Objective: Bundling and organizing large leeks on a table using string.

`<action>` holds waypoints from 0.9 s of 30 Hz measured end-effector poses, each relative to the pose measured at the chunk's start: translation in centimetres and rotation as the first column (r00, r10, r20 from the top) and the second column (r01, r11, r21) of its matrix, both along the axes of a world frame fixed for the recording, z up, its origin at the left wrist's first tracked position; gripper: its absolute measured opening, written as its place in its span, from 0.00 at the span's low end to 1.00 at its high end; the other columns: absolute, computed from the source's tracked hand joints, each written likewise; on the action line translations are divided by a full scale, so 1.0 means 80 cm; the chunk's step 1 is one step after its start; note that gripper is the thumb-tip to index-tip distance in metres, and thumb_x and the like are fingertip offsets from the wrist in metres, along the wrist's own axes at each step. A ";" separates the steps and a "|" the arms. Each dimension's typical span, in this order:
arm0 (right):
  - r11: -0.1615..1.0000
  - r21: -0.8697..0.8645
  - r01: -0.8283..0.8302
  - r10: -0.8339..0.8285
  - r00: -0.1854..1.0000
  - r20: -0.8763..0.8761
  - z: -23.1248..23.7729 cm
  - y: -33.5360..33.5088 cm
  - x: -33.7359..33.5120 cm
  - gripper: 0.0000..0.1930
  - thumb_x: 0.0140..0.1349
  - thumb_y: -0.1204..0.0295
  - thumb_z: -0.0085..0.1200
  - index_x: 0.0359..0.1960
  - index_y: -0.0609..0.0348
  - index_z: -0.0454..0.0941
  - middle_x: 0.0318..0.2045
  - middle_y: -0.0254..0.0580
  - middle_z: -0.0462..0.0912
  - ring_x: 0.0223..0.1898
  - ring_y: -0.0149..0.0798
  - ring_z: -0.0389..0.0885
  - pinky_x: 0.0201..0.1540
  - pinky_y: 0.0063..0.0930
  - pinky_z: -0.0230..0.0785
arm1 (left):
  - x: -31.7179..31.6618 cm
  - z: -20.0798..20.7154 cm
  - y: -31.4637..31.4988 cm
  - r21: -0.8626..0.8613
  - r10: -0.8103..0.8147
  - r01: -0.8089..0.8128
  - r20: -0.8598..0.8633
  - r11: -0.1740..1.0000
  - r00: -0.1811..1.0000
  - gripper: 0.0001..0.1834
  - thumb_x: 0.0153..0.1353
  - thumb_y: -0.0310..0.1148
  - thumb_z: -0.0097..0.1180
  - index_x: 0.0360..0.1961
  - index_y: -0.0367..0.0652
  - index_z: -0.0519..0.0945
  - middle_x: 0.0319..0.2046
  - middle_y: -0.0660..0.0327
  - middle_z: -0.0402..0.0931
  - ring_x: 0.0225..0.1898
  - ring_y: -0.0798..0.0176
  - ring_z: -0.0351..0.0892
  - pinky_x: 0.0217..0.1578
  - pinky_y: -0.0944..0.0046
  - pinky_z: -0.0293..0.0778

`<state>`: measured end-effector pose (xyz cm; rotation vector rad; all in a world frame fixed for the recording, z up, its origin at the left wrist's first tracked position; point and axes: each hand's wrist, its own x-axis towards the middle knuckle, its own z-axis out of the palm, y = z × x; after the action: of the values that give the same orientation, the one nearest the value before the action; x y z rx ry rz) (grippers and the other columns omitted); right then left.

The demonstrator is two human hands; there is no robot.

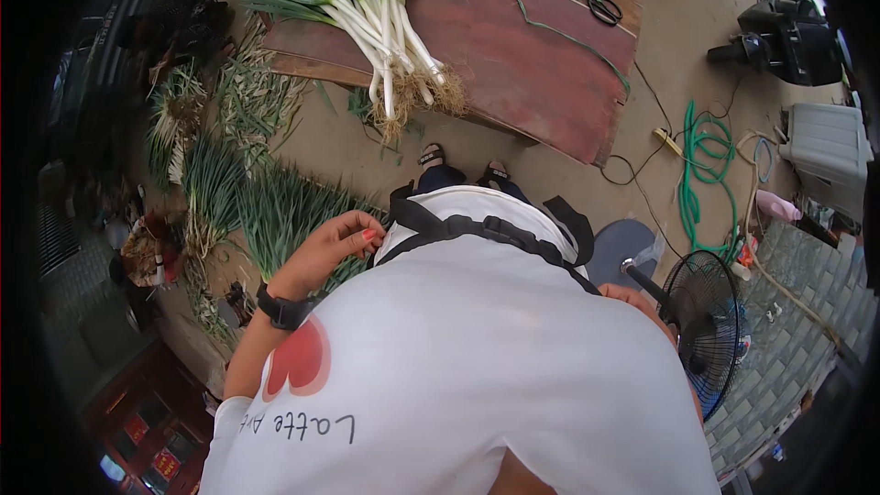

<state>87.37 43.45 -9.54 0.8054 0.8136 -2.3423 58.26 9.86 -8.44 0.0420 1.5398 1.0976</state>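
My left hand [344,241] is beside the left of my waist, at the edge of my white shirt [477,348]. Its fingers are loosely bent, with thumb and forefinger apart and nothing visible between them. My right hand [632,300] is at the right of my waist, its fingers largely hidden by the shirt. A black strap with a buckle [500,227] crosses my waist. Ahead, a bunch of leeks [390,32] with white stalks lies on a worn reddish wooden table [522,64], roots hanging over the near edge.
More leeks [284,211] and trimmed leaves [261,96] cover the floor at left. Black scissors [600,7] and green twine [541,26] lie on the table. A standing fan [706,330], a green hose [692,183], cables and a grey bin [825,147] are at right.
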 end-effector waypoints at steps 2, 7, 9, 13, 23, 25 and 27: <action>0.999 0.045 -0.016 0.011 0.996 0.093 0.005 -0.008 0.010 0.10 0.62 0.66 0.51 0.37 0.60 0.72 0.29 0.27 0.73 0.31 0.21 0.69 0.36 0.15 0.63 | 0.001 -0.018 -0.022 -0.064 -0.031 0.030 -0.009 0.998 0.999 0.12 0.62 0.37 0.52 0.40 0.41 0.74 0.33 0.69 0.72 0.36 0.75 0.68 0.40 0.74 0.65; 0.982 0.159 -0.105 0.080 0.984 0.158 -0.083 -0.023 0.078 0.09 0.63 0.69 0.49 0.39 0.61 0.74 0.31 0.30 0.76 0.31 0.22 0.72 0.37 0.19 0.66 | 0.023 -0.035 -0.057 -0.146 0.036 -0.032 0.023 0.989 0.999 0.12 0.62 0.37 0.51 0.42 0.42 0.73 0.35 0.68 0.72 0.38 0.75 0.68 0.41 0.74 0.64; 0.959 0.246 -0.140 0.105 0.983 0.148 -0.109 -0.026 0.085 0.09 0.63 0.69 0.49 0.39 0.61 0.74 0.32 0.30 0.77 0.32 0.22 0.72 0.37 0.19 0.66 | 0.022 -0.036 -0.043 -0.090 0.116 -0.128 -0.130 0.988 0.985 0.12 0.62 0.36 0.52 0.43 0.41 0.72 0.38 0.67 0.71 0.39 0.75 0.68 0.41 0.74 0.64; 0.880 0.432 -0.196 0.157 0.980 0.125 -0.155 -0.016 0.085 0.09 0.63 0.69 0.49 0.39 0.62 0.74 0.32 0.31 0.77 0.32 0.23 0.73 0.38 0.19 0.66 | 0.013 -0.037 -0.015 0.005 0.145 -0.146 -0.134 0.989 0.980 0.12 0.61 0.35 0.53 0.42 0.41 0.72 0.38 0.67 0.71 0.39 0.74 0.67 0.42 0.73 0.64; 0.592 0.799 -0.107 0.148 0.989 0.022 -0.175 0.015 0.003 0.11 0.63 0.69 0.47 0.41 0.64 0.75 0.35 0.35 0.79 0.35 0.28 0.75 0.41 0.21 0.66 | 0.007 -0.065 -0.005 0.083 -0.037 0.025 0.141 0.996 0.989 0.12 0.58 0.33 0.57 0.41 0.41 0.72 0.33 0.69 0.72 0.36 0.76 0.68 0.37 0.75 0.65; 0.630 0.776 0.017 0.120 0.986 -0.119 -0.128 0.024 -0.104 0.12 0.64 0.68 0.47 0.42 0.63 0.76 0.35 0.35 0.79 0.36 0.29 0.75 0.42 0.21 0.66 | 0.003 -0.066 0.000 0.093 -0.048 0.035 0.145 0.995 0.988 0.10 0.57 0.30 0.58 0.37 0.41 0.72 0.31 0.69 0.73 0.33 0.76 0.69 0.36 0.75 0.65; 0.663 0.749 0.005 0.190 0.966 -0.174 -0.099 0.004 -0.161 0.12 0.64 0.66 0.47 0.42 0.62 0.76 0.34 0.34 0.78 0.36 0.28 0.74 0.42 0.21 0.65 | 0.001 -0.073 -0.002 0.089 -0.061 0.051 0.106 0.995 0.992 0.07 0.56 0.28 0.59 0.33 0.41 0.73 0.29 0.69 0.74 0.31 0.76 0.70 0.35 0.75 0.66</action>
<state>74.48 43.81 -17.44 0.7517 1.9569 -1.9887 58.36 9.71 -14.27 0.0828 1.3856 1.1037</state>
